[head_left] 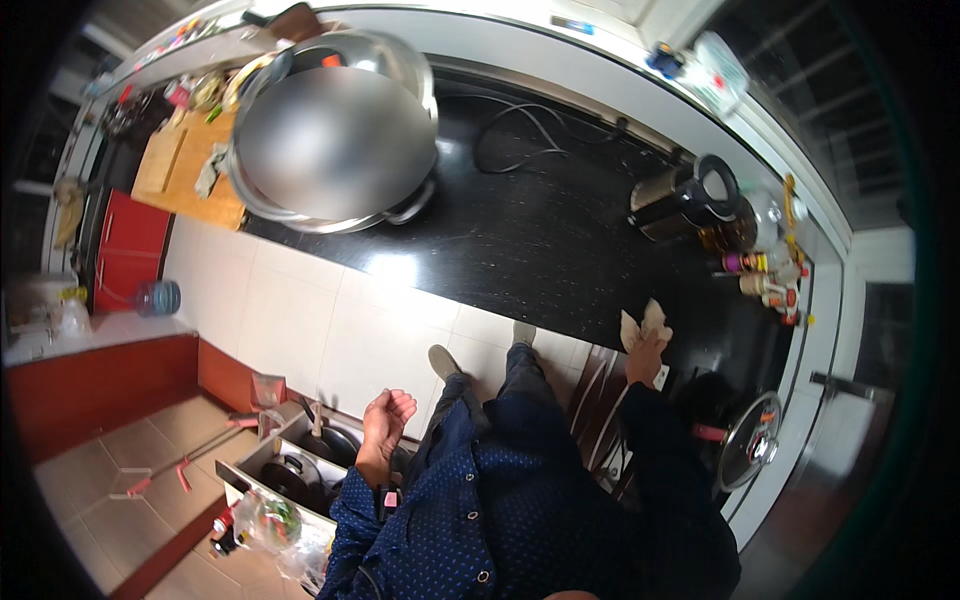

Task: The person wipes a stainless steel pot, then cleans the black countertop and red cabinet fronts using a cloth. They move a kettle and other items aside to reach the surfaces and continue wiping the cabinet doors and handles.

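My right hand (646, 358) is closed on a crumpled beige cloth (643, 324), which rests on the black speckled countertop (540, 240) near its front edge. My left hand (386, 424) hangs in front of my body, palm up with the fingers loosely curled, and holds nothing. Up and to the left, a very large metal pan (300, 219) stands on the counter; its middle is blurred, so its contents are hidden. An electric kettle (664, 201) stands beyond the cloth, close to the wall.
Bottles and jars (757, 262) line the counter's right end. A glass lid (750, 442) lies at lower right. A grey cable (517, 105) loops along the wall. Wooden boards (187, 169) lie left of the pan. An open drawer (232, 476) with pans stands near my left side.
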Demonstrator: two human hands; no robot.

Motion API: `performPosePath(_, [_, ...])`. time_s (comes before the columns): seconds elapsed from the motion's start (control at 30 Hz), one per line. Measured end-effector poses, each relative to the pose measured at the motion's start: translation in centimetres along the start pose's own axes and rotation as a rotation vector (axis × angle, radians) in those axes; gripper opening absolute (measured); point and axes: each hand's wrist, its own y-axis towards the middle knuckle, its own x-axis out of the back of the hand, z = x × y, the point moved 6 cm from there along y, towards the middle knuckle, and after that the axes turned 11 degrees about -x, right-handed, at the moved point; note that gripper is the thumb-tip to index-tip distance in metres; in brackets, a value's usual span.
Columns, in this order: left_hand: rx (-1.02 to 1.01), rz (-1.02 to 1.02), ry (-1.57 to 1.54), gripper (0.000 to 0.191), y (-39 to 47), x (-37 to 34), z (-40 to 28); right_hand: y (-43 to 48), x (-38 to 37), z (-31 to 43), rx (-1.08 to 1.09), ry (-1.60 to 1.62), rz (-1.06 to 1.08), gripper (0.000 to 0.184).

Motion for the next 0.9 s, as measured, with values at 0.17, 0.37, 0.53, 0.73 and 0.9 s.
performPosePath(0.17, [-0.008,-0.100,-0.081,0.037,-1.0,4.7,0.1,-1.6,2.6,12.1,0.196,0.468,-0.120,0.081])
performPosePath(0.37, [-0.077,-0.240,-0.215,0.039,-3.2,10.0,2.0,-4.3,10.0,35.2,0.645,0.289,-0.277,0.066])
performPosePath(0.53, [-0.067,-0.269,-0.289,0.038,-5.2,11.8,4.7,-7.0,15.6,53.4,0.986,0.333,-0.294,0.056])
performPosePath(0.73, [0.016,-0.252,-0.233,0.038,-5.1,9.9,5.4,-8.2,16.1,57.2,1.059,0.367,-0.450,0.048])
performPosePath(0.9, [-0.026,-0.130,-0.143,0.038,-2.2,6.5,3.2,4.7,12.0,36.8,0.604,0.269,-0.463,0.049])
